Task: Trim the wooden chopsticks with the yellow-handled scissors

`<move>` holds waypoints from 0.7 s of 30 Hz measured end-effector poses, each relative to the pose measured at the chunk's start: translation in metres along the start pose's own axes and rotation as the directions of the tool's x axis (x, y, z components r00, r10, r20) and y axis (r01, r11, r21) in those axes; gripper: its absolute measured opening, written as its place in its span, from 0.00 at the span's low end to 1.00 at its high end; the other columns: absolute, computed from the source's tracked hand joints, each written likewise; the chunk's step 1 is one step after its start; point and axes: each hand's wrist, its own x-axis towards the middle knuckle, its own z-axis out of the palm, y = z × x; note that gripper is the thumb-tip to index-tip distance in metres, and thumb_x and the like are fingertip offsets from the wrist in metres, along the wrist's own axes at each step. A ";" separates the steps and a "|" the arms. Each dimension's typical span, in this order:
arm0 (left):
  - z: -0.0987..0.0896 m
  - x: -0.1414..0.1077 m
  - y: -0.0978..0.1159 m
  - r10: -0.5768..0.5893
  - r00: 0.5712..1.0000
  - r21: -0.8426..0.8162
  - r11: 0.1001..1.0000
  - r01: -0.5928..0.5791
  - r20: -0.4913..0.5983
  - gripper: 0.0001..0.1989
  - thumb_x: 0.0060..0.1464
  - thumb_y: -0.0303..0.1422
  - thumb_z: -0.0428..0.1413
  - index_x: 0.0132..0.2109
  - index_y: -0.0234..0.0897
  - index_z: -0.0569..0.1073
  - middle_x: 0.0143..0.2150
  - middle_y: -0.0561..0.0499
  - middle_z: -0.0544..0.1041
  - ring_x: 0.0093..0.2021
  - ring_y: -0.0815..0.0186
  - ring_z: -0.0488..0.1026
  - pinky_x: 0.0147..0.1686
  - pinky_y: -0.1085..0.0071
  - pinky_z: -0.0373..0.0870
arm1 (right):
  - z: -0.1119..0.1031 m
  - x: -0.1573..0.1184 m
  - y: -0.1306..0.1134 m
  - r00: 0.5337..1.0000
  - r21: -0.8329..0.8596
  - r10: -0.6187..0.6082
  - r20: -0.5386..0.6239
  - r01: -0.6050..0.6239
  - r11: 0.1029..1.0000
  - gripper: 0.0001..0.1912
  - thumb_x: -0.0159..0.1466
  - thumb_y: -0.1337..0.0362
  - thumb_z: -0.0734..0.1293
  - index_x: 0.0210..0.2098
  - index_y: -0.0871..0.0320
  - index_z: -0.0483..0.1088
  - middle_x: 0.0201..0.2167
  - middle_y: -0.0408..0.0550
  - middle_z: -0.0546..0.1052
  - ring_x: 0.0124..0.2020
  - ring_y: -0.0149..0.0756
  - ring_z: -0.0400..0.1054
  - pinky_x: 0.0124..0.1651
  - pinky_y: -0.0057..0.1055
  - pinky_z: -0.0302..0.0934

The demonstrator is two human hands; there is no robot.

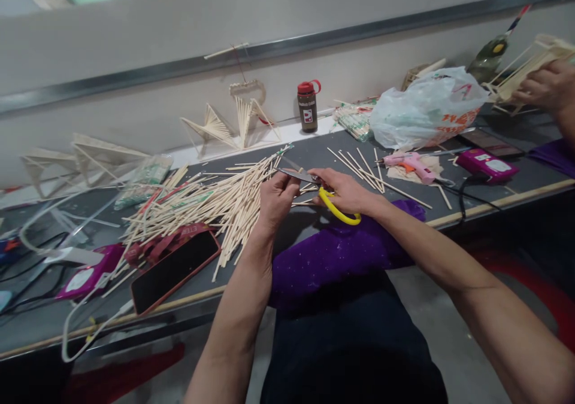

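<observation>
Two grips: the left grip (277, 197) and right grip (344, 190), a person's bare hands, meet just beside each other above the near side of the desk (27, 332).
Scissors: the yellow-handled scissors (300, 175) bridge the pair, long axis running leftward and slightly away from the right grip, blades reaching over the fingers of the left grip and seemingly parted.
Right grip: clenched around the handles, one yellow loop hanging out on its near side.
Left grip: fingers curled right at the blades; whether they pinch a stick cannot be told.
Sticks: a loose heap of pale sticks (242, 197) fans out left of the left grip, the nearer of the two hands to it; a few thin strays (354, 167) lie beyond and to the right of the right grip.
Plastic bag: a bulging white bag (417, 108) sits far right of the right grip, its contents hidden.
Packets: one clear packet (354, 120) of sticks lies beyond the right grip, left of the bag; another packet (146, 179), well left of the left grip, has contents too blurred to tell.
Bottle: a dark, red-capped bottle (308, 108) stands upright directly beyond both grips, its contents unclear.
</observation>
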 end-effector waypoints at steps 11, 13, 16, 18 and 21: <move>0.003 -0.002 -0.005 0.059 0.998 0.065 0.996 -0.057 -0.023 0.06 0.51 0.32 0.53 0.32 0.37 0.74 0.21 0.57 0.70 0.22 0.72 0.65 0.26 0.75 0.62 | -0.002 -0.001 -0.001 1.000 -0.079 -0.004 -0.012 0.003 0.997 0.27 0.60 0.69 0.63 0.59 0.53 0.62 0.55 0.51 0.73 0.44 0.39 0.69 0.52 0.39 0.63; 0.003 -0.002 -0.005 0.052 0.998 0.082 0.995 -0.049 -0.026 0.06 0.51 0.33 0.53 0.32 0.38 0.74 0.21 0.56 0.70 0.22 0.71 0.66 0.26 0.74 0.63 | -0.001 -0.001 -0.001 1.000 -0.092 0.000 -0.015 -0.002 0.996 0.27 0.59 0.69 0.63 0.59 0.54 0.63 0.53 0.52 0.73 0.45 0.40 0.69 0.52 0.39 0.63; 0.003 -0.001 -0.005 0.042 0.999 0.113 0.993 -0.039 -0.024 0.06 0.50 0.33 0.52 0.31 0.38 0.73 0.22 0.55 0.71 0.23 0.70 0.67 0.28 0.74 0.64 | -0.002 -0.002 -0.001 1.000 -0.111 0.017 -0.020 -0.019 0.994 0.27 0.59 0.69 0.63 0.58 0.55 0.64 0.52 0.52 0.74 0.46 0.41 0.69 0.53 0.40 0.62; 0.004 -0.001 -0.006 0.050 0.999 0.127 0.991 -0.049 -0.009 0.06 0.50 0.32 0.52 0.30 0.38 0.73 0.23 0.55 0.72 0.24 0.70 0.67 0.29 0.73 0.64 | -0.002 -0.002 0.000 1.000 -0.115 0.016 -0.021 -0.018 0.993 0.27 0.59 0.69 0.63 0.58 0.55 0.64 0.53 0.53 0.74 0.47 0.41 0.68 0.53 0.40 0.62; 0.007 -0.001 -0.008 0.048 0.999 0.114 0.992 -0.049 0.009 0.05 0.49 0.34 0.54 0.31 0.37 0.73 0.23 0.55 0.73 0.24 0.70 0.67 0.28 0.73 0.63 | -0.002 -0.004 0.003 1.000 -0.110 0.000 -0.026 -0.003 0.994 0.27 0.59 0.68 0.63 0.58 0.54 0.64 0.53 0.53 0.74 0.48 0.42 0.68 0.53 0.40 0.61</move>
